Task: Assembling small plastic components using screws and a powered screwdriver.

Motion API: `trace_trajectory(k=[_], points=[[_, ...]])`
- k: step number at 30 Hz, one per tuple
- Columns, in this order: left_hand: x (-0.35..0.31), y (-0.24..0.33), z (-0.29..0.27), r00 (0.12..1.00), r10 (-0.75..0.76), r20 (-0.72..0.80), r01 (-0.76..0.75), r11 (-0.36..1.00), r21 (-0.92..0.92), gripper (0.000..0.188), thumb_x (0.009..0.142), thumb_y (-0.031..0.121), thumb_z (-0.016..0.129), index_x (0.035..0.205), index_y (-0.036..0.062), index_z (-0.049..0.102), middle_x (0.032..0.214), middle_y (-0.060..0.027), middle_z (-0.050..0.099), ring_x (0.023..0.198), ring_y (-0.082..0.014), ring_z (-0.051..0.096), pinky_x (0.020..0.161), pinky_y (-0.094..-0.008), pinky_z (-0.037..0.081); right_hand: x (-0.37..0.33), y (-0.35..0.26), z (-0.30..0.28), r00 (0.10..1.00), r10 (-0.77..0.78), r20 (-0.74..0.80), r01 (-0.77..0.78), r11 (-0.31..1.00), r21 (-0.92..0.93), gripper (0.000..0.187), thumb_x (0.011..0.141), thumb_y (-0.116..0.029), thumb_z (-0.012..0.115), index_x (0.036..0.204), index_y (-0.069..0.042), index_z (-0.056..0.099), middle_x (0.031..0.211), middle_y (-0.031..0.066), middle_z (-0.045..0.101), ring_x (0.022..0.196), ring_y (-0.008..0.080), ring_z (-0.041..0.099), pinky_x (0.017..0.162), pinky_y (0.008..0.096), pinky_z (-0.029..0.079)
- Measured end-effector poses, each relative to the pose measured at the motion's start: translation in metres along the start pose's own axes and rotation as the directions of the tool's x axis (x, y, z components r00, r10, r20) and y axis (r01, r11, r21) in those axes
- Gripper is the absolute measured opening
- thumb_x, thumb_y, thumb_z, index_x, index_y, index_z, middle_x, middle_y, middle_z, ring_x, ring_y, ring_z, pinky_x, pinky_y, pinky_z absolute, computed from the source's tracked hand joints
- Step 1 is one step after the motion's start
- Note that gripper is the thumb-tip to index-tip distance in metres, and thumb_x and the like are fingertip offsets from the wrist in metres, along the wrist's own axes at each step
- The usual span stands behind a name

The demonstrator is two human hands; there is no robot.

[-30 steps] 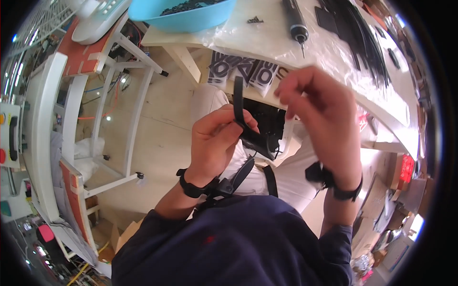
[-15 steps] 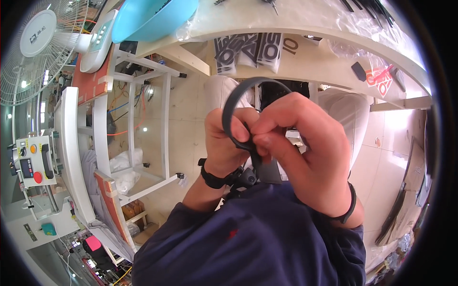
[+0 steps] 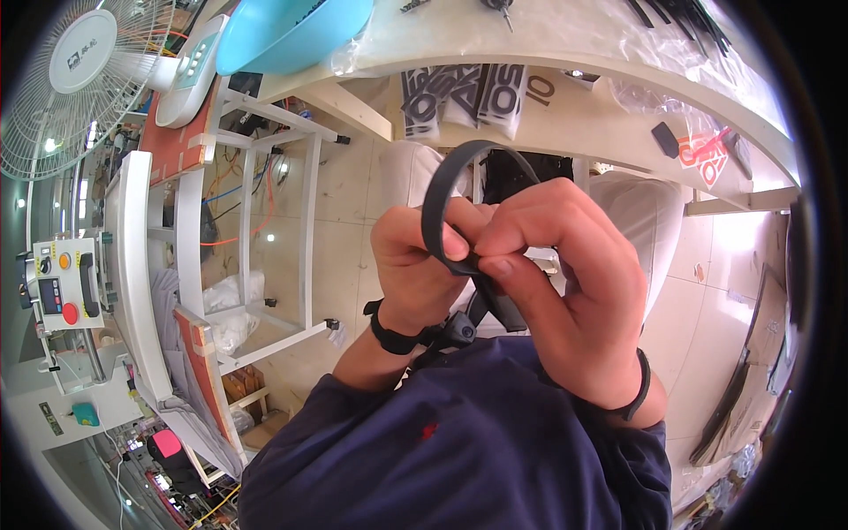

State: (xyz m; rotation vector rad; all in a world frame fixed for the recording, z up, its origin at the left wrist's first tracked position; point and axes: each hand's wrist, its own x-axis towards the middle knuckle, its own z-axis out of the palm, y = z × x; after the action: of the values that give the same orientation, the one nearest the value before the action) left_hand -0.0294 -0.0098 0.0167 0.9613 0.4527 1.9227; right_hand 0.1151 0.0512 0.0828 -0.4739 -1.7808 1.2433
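A flat black strap (image 3: 434,205) curves up into a loop above my two hands, in front of my chest. My left hand (image 3: 408,261) is closed on it, with the thumb pressed against the lower part of the loop. From the right, my right hand (image 3: 579,274) pinches the strap between thumb and forefinger, close to my left thumb. The fingers hide the exact spot where the strap's ends meet. Below the hands, a dark tail end (image 3: 507,311) of the strap hangs down, partly covered by my right hand.
Ahead is a pale worktable (image 3: 574,66) with plastic film, a blue basin (image 3: 287,40) and black strips (image 3: 698,26). Printed bags (image 3: 459,102) lie on a shelf below it. On the left stand a white frame (image 3: 309,230), a fan (image 3: 84,66) and a control box (image 3: 66,283).
The strap's hanging end has swung and turned, showing less of its flat face. The loop has shifted slightly right, and both hands keep their pinch on it.
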Motion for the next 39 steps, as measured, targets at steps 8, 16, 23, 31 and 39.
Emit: trace_trajectory(k=[8,16,23,31,39], points=[[0.006,0.000,0.004,0.998,0.036,0.052,-0.038,0.999,0.027,0.009,0.096,0.010,0.067,0.100,0.0053,0.061,0.093,-0.0210,0.067,0.076,-0.0247,0.062,0.069,-0.0413,0.047,-0.002,0.002,0.002,0.995,-0.093,-0.032,0.087,0.985,-0.151,0.017,0.077,0.012,0.070,0.089,0.002,0.063,0.089,0.0120,0.064,0.081,0.0229,0.065,0.073,0.0315,0.052],[0.006,-0.005,0.003,0.989,0.139,0.050,-0.144,0.982,0.122,0.011,0.097,0.009,0.064,0.103,0.0020,0.057,0.089,-0.0195,0.067,0.072,-0.0239,0.061,0.069,-0.0414,0.047,0.000,0.009,-0.002,0.987,-0.159,0.021,0.160,0.979,-0.130,0.014,0.082,0.002,0.070,0.094,0.004,0.061,0.092,0.0150,0.064,0.081,0.0232,0.063,0.074,0.0315,0.051],[0.008,-0.002,0.003,0.988,0.145,0.053,-0.153,0.966,0.207,0.016,0.097,0.003,0.063,0.108,-0.0019,0.054,0.091,-0.0196,0.066,0.077,-0.0253,0.064,0.071,-0.0394,0.052,0.001,0.002,-0.006,0.996,-0.022,0.085,0.024,1.000,-0.014,0.020,0.082,0.001,0.067,0.100,0.006,0.060,0.098,0.0137,0.063,0.083,0.0200,0.061,0.075,0.0309,0.050],[-0.003,0.005,0.012,0.985,0.025,-0.172,0.048,0.911,0.409,0.018,0.093,-0.006,0.063,0.109,-0.0060,0.058,0.099,-0.0120,0.068,0.086,-0.0113,0.063,0.076,-0.0253,0.052,-0.005,0.008,-0.001,0.992,0.124,0.000,-0.124,0.991,-0.057,0.022,0.080,0.013,0.063,0.100,0.005,0.059,0.096,0.0101,0.062,0.082,0.0157,0.060,0.076,0.0277,0.050],[-0.002,0.012,0.017,0.909,-0.169,-0.380,0.309,0.886,0.345,0.012,0.091,0.000,0.070,0.101,-0.0038,0.065,0.088,-0.0043,0.070,0.078,-0.0038,0.061,0.069,-0.0177,0.047,-0.007,0.016,-0.004,0.959,0.284,0.012,-0.282,0.955,-0.091,0.011,0.092,0.003,0.059,0.103,0.004,0.058,0.092,0.0028,0.059,0.083,0.0081,0.053,0.078,0.0210,0.044]])
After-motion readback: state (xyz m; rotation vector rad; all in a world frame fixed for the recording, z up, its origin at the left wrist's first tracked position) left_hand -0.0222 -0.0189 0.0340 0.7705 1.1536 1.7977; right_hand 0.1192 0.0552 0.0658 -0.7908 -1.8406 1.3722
